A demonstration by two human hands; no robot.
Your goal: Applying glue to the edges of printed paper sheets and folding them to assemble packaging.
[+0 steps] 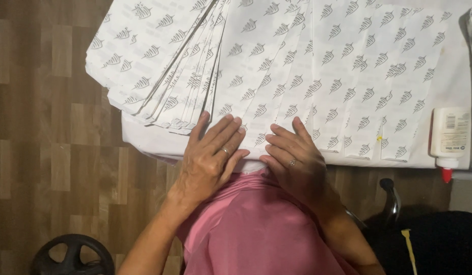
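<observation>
A wood-patterned floor point(52, 153) is seen along the left of the frame, and a white-covered table point(144, 140) fills the upper part. Across the table, white paper sheets printed with grey leaf motifs point(317, 76) are fanned out in overlapping rows, with a thicker stack at the upper left. The left hand point(208, 160) and the right hand point(297, 160) are laid flat, side by side, on the lower edge of the sheets at the centre of the frame; no grip is closed on anything, the fingers being spread and pressed down. A ring is worn on each hand. A white glue bottle with a red tip point(448, 138) lies at the right edge.
</observation>
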